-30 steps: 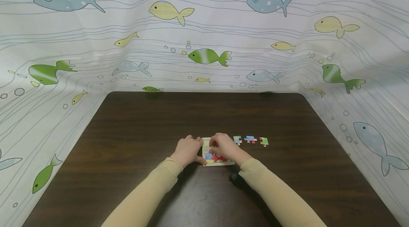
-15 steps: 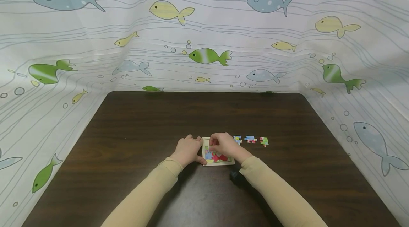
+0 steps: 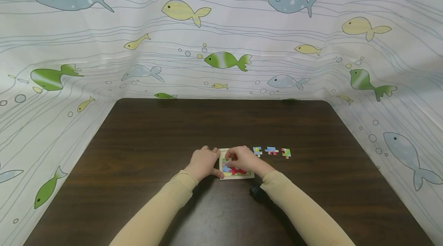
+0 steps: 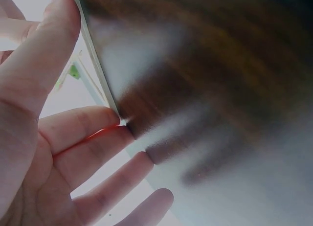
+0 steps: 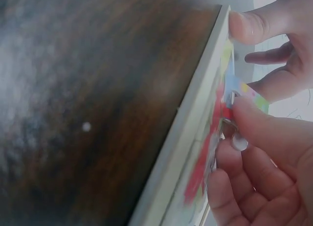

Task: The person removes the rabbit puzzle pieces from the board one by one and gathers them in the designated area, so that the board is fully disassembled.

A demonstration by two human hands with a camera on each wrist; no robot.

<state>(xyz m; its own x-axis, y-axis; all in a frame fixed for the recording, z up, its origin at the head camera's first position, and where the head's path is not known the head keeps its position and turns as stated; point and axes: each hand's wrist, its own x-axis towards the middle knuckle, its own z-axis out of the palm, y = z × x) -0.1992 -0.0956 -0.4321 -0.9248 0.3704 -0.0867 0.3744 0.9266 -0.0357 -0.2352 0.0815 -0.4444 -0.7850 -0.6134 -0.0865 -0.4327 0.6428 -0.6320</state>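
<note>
A small jigsaw puzzle in a pale frame lies on the dark table, its picture partly hidden under my right hand. Between thumb and fingers, that hand pinches a puzzle piece, which stands tilted up from the picture in the right wrist view. My left hand rests at the frame's left side, thumb at the near corner and fingers toward the far one. In the left wrist view its fingers are nearly straight, and some fingertips touch the frame edge.
Three loose puzzle pieces lie in a row right of the frame: one blue and yellow, one blue and red, one green and red. A black object sits under the right wrist. A fish-patterned curtain surrounds the table.
My right hand has shifted slightly over the frame's upper left part, its fingers changing position around the puzzle piece. The left hand and the three loose pieces stay put.
</note>
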